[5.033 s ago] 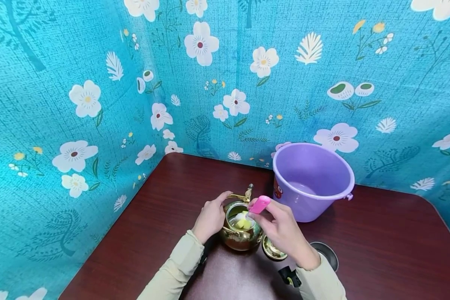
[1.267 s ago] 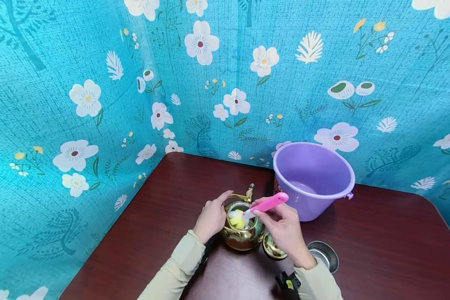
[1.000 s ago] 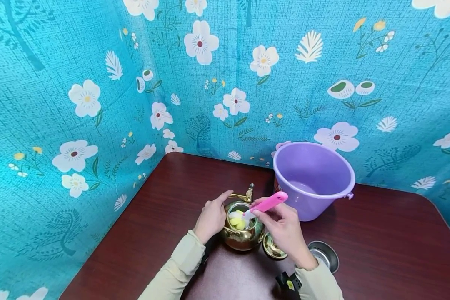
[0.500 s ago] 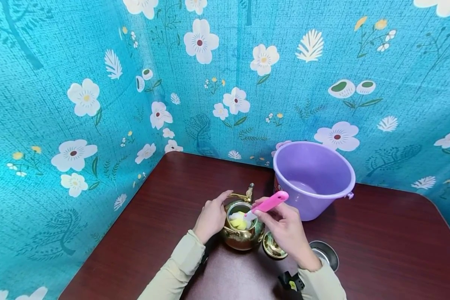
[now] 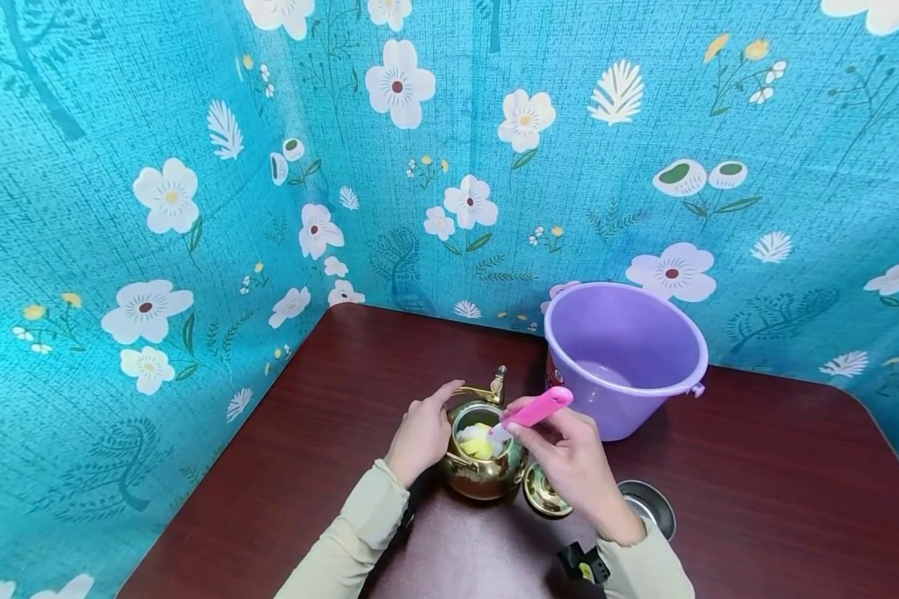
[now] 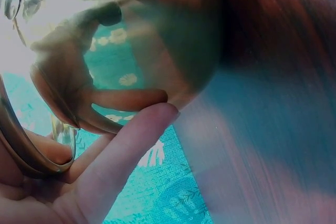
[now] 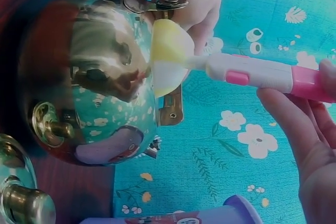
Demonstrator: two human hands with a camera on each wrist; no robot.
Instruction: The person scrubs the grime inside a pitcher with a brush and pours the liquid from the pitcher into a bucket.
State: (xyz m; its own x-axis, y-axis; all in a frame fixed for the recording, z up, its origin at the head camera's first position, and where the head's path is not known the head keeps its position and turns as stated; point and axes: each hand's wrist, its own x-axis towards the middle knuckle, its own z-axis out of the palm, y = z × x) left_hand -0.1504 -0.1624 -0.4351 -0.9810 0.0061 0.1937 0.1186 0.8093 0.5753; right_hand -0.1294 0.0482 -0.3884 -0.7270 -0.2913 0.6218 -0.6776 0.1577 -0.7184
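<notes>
A shiny brass teapot [image 5: 479, 484] stands uncovered on the table. Inside its mouth sits the yellow-and-white head [image 5: 479, 446] of a sponge brush, whose pink-and-white handle [image 5: 541, 408] slants up to the right. My right hand [image 5: 575, 457] pinches that handle between thumb and fingers; the right wrist view shows the sponge head [image 7: 170, 59] at the opening. On the teapot's left side my left hand [image 5: 421, 437] holds the body, with a fingertip by the teapot's folded handle. Close up in the left wrist view, a finger [image 6: 123, 163] lies against the polished wall.
The teapot's brass lid [image 5: 545, 495] lies just right of it. A round metal dish [image 5: 650, 509] is partly behind the right forearm. Farther back stands a purple bucket [image 5: 622, 403], near the flowered cloth [image 5: 419, 249]. A black strap device [image 5: 583, 566] is at the right wrist.
Since the earliest frame, the brush handle has tipped over to the right, showing more of its length. Within the last second it shifts only slightly. The left hand and teapot stay put.
</notes>
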